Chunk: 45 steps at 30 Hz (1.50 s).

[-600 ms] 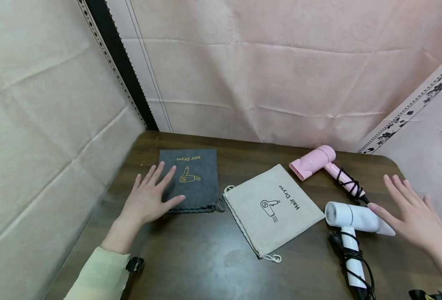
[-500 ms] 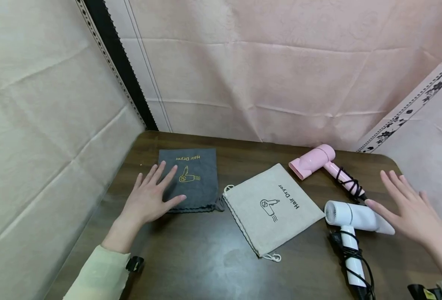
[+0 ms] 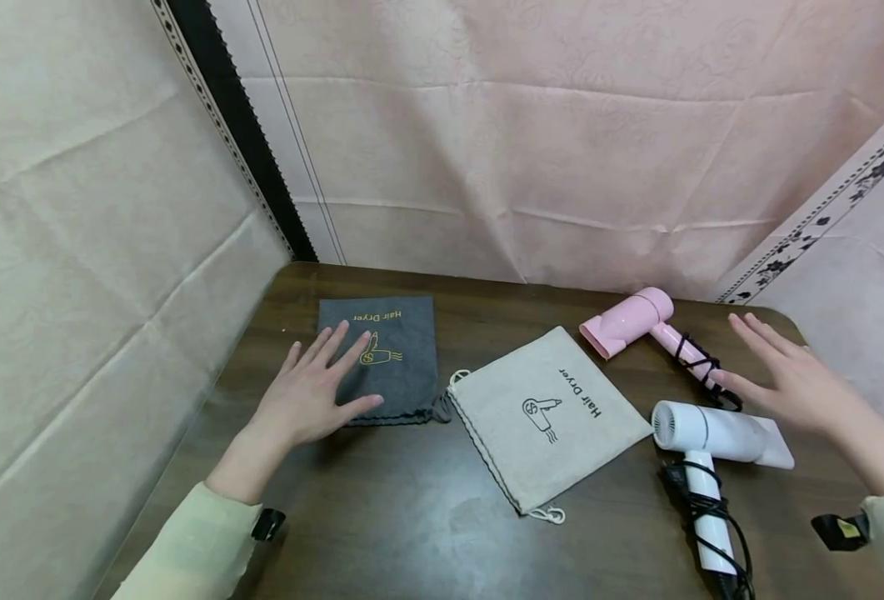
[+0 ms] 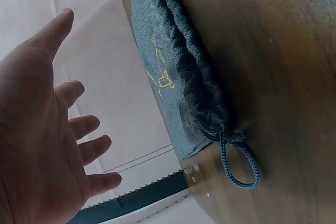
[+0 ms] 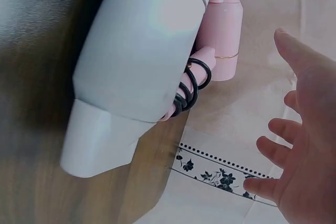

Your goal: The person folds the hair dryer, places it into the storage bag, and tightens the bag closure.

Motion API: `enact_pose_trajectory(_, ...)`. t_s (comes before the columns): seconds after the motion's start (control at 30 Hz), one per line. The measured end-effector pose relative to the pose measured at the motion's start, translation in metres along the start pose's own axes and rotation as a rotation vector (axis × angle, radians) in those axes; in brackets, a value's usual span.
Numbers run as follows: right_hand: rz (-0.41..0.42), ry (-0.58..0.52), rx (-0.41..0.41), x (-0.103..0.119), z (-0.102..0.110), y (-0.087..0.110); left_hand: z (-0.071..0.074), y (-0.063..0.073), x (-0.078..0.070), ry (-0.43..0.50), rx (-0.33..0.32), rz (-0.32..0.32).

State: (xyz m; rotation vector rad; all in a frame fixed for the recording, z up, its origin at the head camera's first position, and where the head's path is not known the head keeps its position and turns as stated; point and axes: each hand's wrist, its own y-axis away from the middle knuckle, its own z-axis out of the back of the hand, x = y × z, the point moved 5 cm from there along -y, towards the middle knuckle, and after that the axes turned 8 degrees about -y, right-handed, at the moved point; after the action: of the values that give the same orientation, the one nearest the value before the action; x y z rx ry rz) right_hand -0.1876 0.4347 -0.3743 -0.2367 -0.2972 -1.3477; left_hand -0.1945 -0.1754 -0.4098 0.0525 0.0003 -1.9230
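Grey pouch (image 3: 406, 379) seemingly reads "Hair Dryer" upside-down.

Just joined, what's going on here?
A person has both hands open over a wooden table, holding nothing. The left hand hovers by the dark gray drawstring pouch; the right hand is above the table near the pink hair dryer and white hair dryer. Both dryers lie outside the pouches, black cords wound round their handles. The beige drawstring pouch, also printed "Hair Dryer", lies flat between the gray one and the dryers.
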Motion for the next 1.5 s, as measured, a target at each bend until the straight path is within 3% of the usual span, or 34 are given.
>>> enact_pose_trajectory(0.23,-0.012,-0.047,0.068,0.0,0.003,-0.017,0.002,0.001,-0.003,-0.035,-0.005,-0.038)
enact_pose_trajectory(0.7,-0.069,0.008,0.22,-0.017,-0.005,-0.045,0.005,0.003,-0.01,-0.066,-0.012,-0.096)
enact_pose_trajectory(1.07,-0.062,0.025,0.283,-0.019,-0.018,-0.068,0.002,0.007,-0.014,-0.054,-0.011,-0.116)
enact_pose_trajectory(1.33,-0.011,0.055,0.289,-0.012,-0.03,-0.08,0.001,0.007,-0.019,-0.064,-0.022,-0.125)
enact_pose_trajectory(1.5,-0.023,0.066,0.297,-0.013,-0.036,-0.084,0.001,0.008,-0.022,-0.065,-0.02,-0.13)
